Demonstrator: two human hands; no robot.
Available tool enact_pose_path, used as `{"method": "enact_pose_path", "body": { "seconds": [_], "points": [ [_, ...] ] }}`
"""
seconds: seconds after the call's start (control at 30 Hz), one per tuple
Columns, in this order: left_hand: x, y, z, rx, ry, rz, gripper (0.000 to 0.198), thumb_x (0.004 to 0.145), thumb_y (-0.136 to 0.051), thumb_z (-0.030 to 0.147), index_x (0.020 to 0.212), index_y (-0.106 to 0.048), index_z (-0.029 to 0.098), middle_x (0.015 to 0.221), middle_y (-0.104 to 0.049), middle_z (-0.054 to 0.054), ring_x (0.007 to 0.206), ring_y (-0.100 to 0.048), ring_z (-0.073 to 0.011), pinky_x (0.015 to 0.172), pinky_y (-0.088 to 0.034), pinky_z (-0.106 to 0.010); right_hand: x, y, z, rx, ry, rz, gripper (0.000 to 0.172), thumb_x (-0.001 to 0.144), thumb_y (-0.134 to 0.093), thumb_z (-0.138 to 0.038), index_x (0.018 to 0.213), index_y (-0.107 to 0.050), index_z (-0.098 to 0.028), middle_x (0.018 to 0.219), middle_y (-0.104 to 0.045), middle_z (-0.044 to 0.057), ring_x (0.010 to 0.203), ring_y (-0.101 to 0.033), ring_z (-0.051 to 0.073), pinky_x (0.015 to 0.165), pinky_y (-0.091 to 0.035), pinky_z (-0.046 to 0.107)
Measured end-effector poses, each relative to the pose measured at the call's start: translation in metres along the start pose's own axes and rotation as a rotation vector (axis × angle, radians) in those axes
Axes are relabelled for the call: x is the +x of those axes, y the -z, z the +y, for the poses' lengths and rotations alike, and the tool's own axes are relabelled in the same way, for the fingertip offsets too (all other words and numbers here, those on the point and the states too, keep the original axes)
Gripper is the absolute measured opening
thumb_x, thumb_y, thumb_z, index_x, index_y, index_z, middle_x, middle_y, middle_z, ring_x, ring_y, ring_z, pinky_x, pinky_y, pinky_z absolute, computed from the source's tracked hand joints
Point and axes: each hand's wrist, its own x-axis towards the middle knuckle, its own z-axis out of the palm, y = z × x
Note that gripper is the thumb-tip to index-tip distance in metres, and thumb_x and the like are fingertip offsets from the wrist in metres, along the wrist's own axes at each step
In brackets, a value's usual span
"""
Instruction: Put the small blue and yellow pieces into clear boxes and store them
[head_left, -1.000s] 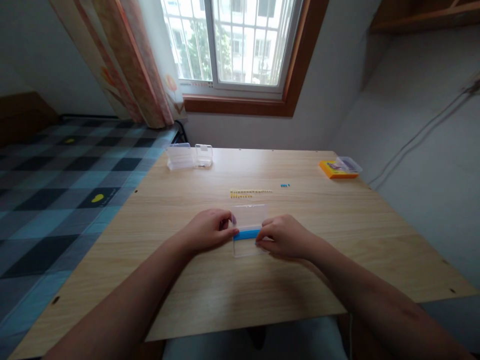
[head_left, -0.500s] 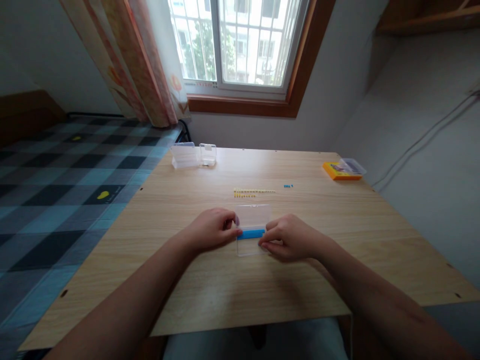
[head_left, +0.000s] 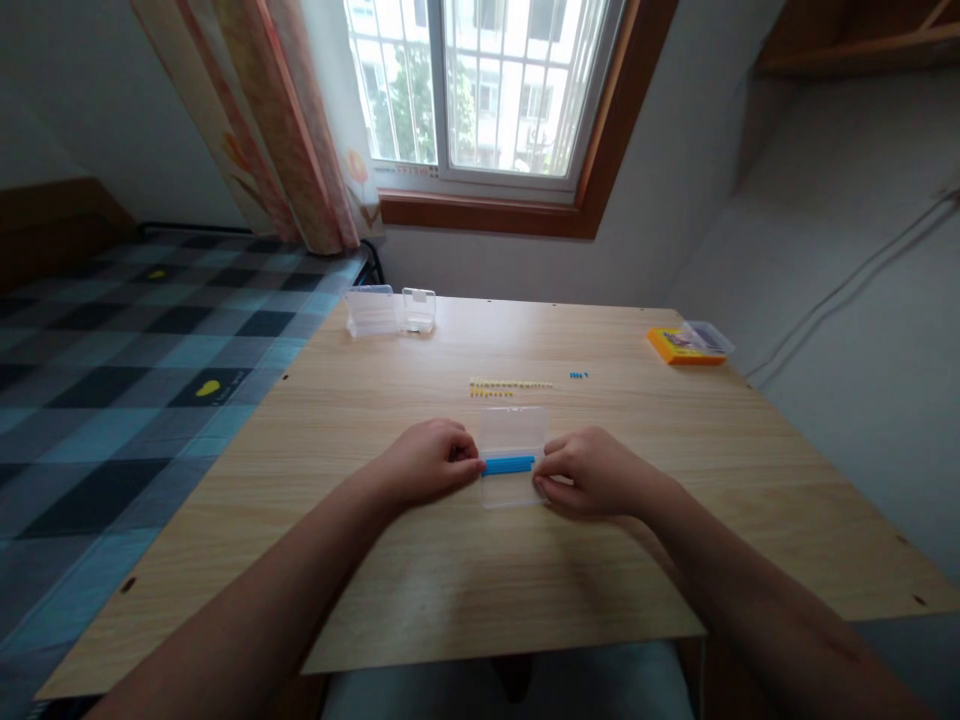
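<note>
A clear plastic box (head_left: 513, 430) lies opened out flat in front of me, its lid part away from me. Across its middle runs a bundle of thin blue strips (head_left: 508, 465). My left hand (head_left: 437, 460) is closed at the box's left edge, its fingertips touching the left end of the strips. On the opposite side my right hand (head_left: 592, 470) has its thumb and fingers pinched at the box's right edge, close to the strips' right end. Its fingertips partly cover that edge.
Beyond the box lie rows of small yellow pieces (head_left: 511, 385) and several small blue pieces (head_left: 578, 375). Two clear containers (head_left: 371, 312) stand at the table's back left. At the back right sits an orange box (head_left: 679, 346) with a clear lid on it.
The clear box and the blue strips have shifted slightly to the right. My right hand has moved a little to the right; my left hand has stayed almost where it was.
</note>
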Motion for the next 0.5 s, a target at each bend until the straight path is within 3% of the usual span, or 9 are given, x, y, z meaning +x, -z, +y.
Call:
{"method": "enact_pose_path", "body": {
  "seconds": [0.17, 0.5],
  "points": [
    [0.0001, -0.0004, 0.0002, 0.012, -0.007, 0.011, 0.024, 0.085, -0.059, 0.038, 0.076, -0.073, 0.020, 0.076, -0.068, -0.003, 0.072, -0.058, -0.0178, 0.064, -0.037, -0.029, 0.0015, 0.0013, 0.0003, -0.031, -0.077, 0.017, 0.021, 0.087, -0.059, -0.017, 0.073, -0.074, -0.019, 0.074, -0.070, 0.002, 0.061, -0.052, 0.011, 0.059, -0.026, 0.027],
    [-0.0014, 0.0010, 0.0032, 0.036, -0.009, 0.016, 0.023, 0.085, -0.059, 0.038, 0.076, -0.071, 0.021, 0.075, -0.067, -0.002, 0.072, -0.058, -0.0178, 0.063, -0.035, -0.029, 0.0002, -0.0010, 0.0046, -0.074, -0.086, 0.044, 0.023, 0.094, -0.058, -0.024, 0.081, -0.077, -0.021, 0.073, -0.068, 0.001, 0.060, -0.051, 0.011, 0.059, -0.025, 0.028]
  ]
}}
